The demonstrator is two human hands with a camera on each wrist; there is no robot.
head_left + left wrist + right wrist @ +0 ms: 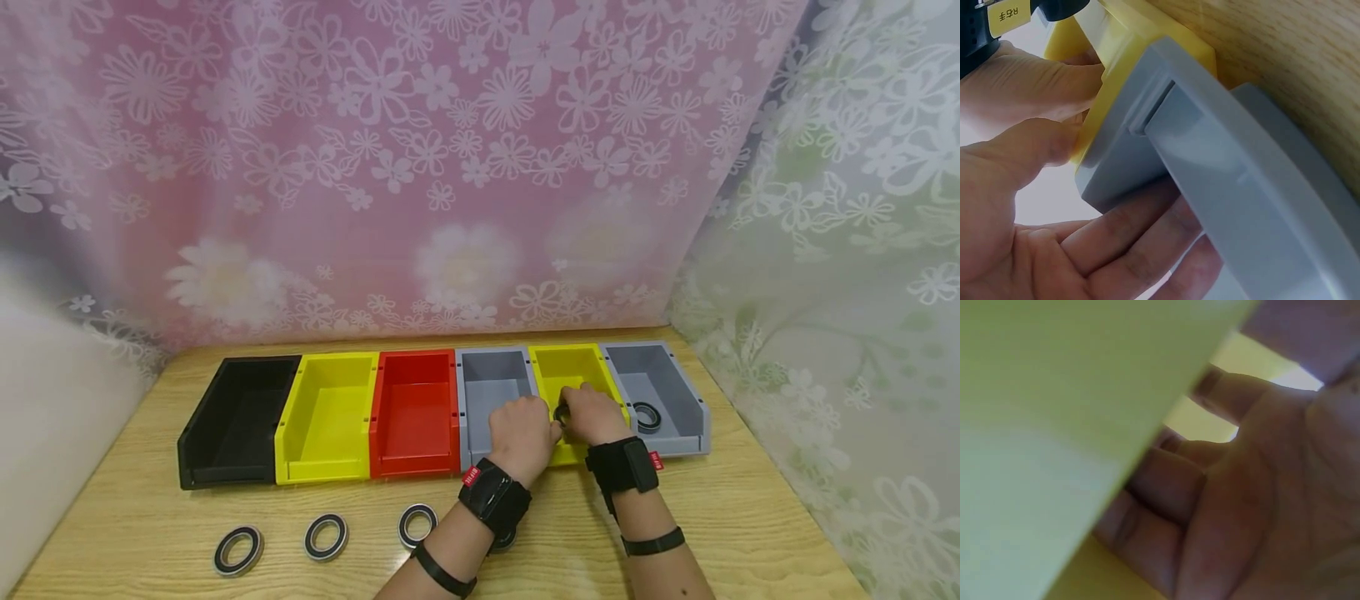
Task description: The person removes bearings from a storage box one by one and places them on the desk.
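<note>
My left hand (pixel 521 433) is over the side where the middle grey bin (pixel 495 392) meets the right-hand yellow bin (pixel 573 367). In the left wrist view its thumb touches the yellow rim, while the other fingers bend round the grey wall (pixel 1210 169). Reaching into that yellow bin, my right hand (pixel 596 414) has curled fingers at a black-sealed ball bearing (pixel 560 414), mostly hidden by the hands. The right wrist view shows its fingers (pixel 1154 487) partly behind a blurred yellow wall (pixel 1072 425).
Another bearing (pixel 647 417) lies in the far-right grey bin (pixel 675 392). Black (pixel 240 408), yellow (pixel 330 408) and red (pixel 416 408) bins continue the row leftward. Several bearings (pixel 326 537) lie on the wooden table (pixel 150 533) in front, one partly under the left forearm. Curtains hang behind.
</note>
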